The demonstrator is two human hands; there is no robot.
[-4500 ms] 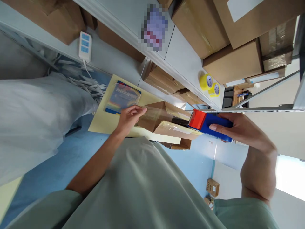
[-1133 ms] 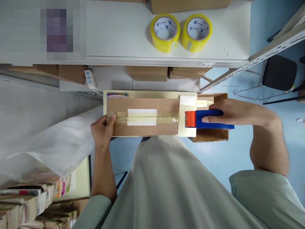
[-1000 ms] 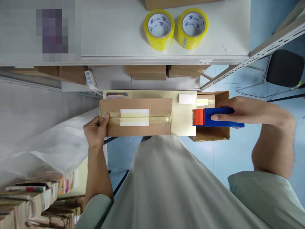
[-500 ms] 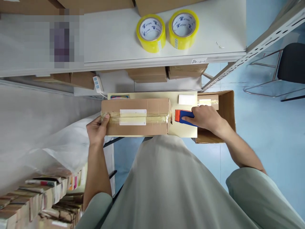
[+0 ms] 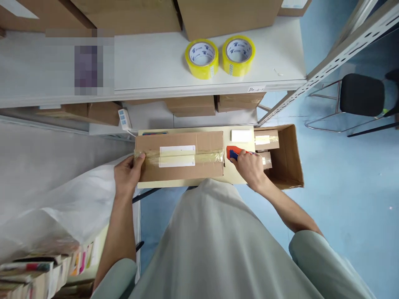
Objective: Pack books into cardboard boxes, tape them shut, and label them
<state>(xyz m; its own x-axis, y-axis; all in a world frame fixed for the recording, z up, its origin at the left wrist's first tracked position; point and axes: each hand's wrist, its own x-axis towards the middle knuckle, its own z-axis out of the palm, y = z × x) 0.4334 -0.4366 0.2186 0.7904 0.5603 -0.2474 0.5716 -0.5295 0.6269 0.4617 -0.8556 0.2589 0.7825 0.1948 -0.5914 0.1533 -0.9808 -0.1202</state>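
A long brown cardboard box (image 5: 181,172) lies on the pale yellow table (image 5: 232,176), its top seam covered by clear tape and a white label (image 5: 177,156). My left hand (image 5: 128,171) grips the box's left end, thumb on top over the tape and fingers out of sight. Just past the box's right end, my right hand (image 5: 251,170) is closed around a blue and red tape dispenser (image 5: 233,152). The dispenser's red front points at the box, and most of its body is hidden under the hand.
An open carton (image 5: 288,158) with small boxes inside stands right of the table. A small white box (image 5: 242,136) sits at the table's back edge. Yellow tape rolls (image 5: 202,59) stand on the grey shelf (image 5: 149,66). Books (image 5: 34,274) fill the lower left; a chair (image 5: 361,94) stands right.
The box, earlier open at its flaps, now lies closed and taped. My right hand has brought the tape dispenser left and down to the box's right end. My left hand stays on the left end.
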